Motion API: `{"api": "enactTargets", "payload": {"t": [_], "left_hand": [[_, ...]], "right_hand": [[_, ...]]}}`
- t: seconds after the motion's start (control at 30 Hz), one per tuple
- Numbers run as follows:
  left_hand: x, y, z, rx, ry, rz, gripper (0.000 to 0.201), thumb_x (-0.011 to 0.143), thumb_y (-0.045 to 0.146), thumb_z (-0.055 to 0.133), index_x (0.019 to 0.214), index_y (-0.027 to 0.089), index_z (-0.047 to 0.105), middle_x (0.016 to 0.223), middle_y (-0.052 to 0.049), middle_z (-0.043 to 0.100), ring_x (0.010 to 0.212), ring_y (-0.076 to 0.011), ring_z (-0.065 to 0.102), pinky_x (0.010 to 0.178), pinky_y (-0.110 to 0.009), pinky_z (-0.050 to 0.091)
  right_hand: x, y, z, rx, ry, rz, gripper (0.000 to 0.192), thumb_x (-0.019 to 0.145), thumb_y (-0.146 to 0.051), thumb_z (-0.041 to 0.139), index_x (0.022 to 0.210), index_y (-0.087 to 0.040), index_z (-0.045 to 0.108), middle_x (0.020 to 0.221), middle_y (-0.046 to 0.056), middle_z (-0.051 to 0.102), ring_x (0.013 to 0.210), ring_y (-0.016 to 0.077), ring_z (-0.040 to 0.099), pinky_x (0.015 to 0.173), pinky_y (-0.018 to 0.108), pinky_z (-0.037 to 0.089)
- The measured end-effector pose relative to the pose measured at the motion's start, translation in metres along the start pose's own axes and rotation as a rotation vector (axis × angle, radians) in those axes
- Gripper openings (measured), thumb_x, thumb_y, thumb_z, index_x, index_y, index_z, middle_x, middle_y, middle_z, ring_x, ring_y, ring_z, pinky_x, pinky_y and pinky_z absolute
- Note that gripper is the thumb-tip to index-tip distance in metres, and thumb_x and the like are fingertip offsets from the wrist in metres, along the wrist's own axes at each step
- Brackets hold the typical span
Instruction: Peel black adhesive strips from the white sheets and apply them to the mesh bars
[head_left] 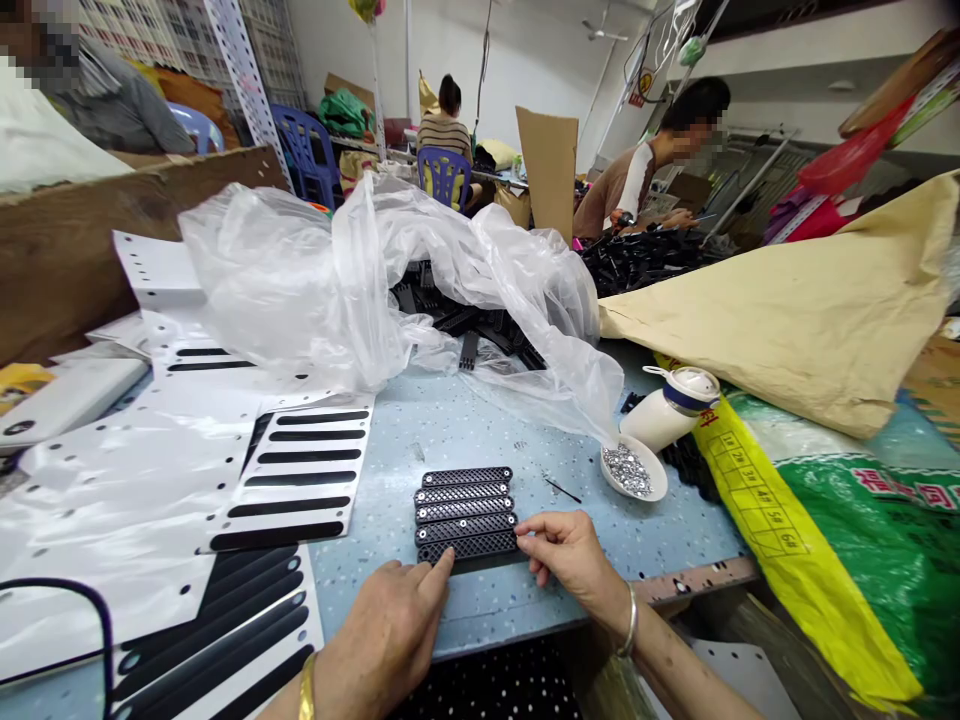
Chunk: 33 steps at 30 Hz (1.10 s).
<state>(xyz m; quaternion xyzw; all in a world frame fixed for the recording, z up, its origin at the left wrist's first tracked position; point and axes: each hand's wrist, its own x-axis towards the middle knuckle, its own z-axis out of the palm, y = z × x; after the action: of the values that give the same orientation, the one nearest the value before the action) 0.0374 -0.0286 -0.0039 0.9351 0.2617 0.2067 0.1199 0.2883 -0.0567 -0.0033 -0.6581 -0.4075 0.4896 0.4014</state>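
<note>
We see five black grid strips (465, 512) stacked side by side in the lower centre of the frame, on the blue speckled table (450, 420), each with its long axis running left to right. Both hands sit just below the row, at the nearest strip (466, 548). Our left hand (390, 630) comes up from the lower left, loosely curled, its extended forefinger touching that strip's left end. Our right hand (570, 560) comes in from the lower right, thumb and fingertips pinching the strip's right end. Both are equally near. A small white dish of metal bits (632, 470) lies to the upper right of the row.
</note>
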Motion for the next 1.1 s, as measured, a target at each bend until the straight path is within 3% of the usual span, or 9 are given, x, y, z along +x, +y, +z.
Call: {"api": "enactTargets", "payload": {"t": [0.2, 0.43, 0.8, 1.1], "left_hand": [[-0.002, -0.001, 0.001, 0.008, 0.014, 0.001, 0.050, 0.086, 0.001, 0.036, 0.135, 0.009, 0.035, 0.082, -0.009, 0.067, 0.064, -0.0225, 0.061, 0.057, -0.040, 0.054], [0.000, -0.001, 0.000, 0.001, 0.011, -0.004, 0.049, 0.086, 0.001, 0.036, 0.135, 0.008, 0.036, 0.081, -0.009, 0.067, 0.063, -0.0226, 0.060, 0.056, -0.041, 0.054], [0.001, 0.001, -0.001, -0.001, 0.013, -0.005, 0.048, 0.085, 0.001, 0.036, 0.133, 0.008, 0.038, 0.079, -0.009, 0.067, 0.061, -0.0224, 0.060, 0.055, -0.041, 0.054], [-0.001, 0.000, 0.000, -0.020, 0.005, -0.022, 0.051, 0.085, 0.000, 0.036, 0.135, 0.009, 0.036, 0.083, -0.008, 0.066, 0.066, -0.0215, 0.060, 0.059, -0.041, 0.055]], "right_hand": [[-0.005, -0.004, -0.003, 0.055, 0.023, -0.022, 0.039, 0.063, -0.042, 0.077, 0.087, -0.012, 0.073, 0.046, -0.003, 0.058, 0.034, 0.0091, 0.051, 0.034, 0.019, 0.041], [-0.005, -0.006, -0.003, 0.053, 0.041, 0.048, 0.043, 0.062, -0.052, 0.075, 0.078, -0.012, 0.067, 0.051, 0.000, 0.063, 0.036, 0.0113, 0.057, 0.034, 0.018, 0.039], [0.000, -0.013, 0.003, -0.030, 0.012, 0.053, 0.033, 0.068, -0.047, 0.068, 0.063, -0.014, 0.064, 0.049, -0.001, 0.060, 0.035, 0.0093, 0.055, 0.035, 0.017, 0.038], [0.002, -0.011, 0.002, -0.045, -0.018, 0.063, 0.032, 0.069, -0.046, 0.067, 0.064, -0.015, 0.062, 0.050, 0.000, 0.062, 0.036, 0.0110, 0.058, 0.034, 0.018, 0.038]]}}
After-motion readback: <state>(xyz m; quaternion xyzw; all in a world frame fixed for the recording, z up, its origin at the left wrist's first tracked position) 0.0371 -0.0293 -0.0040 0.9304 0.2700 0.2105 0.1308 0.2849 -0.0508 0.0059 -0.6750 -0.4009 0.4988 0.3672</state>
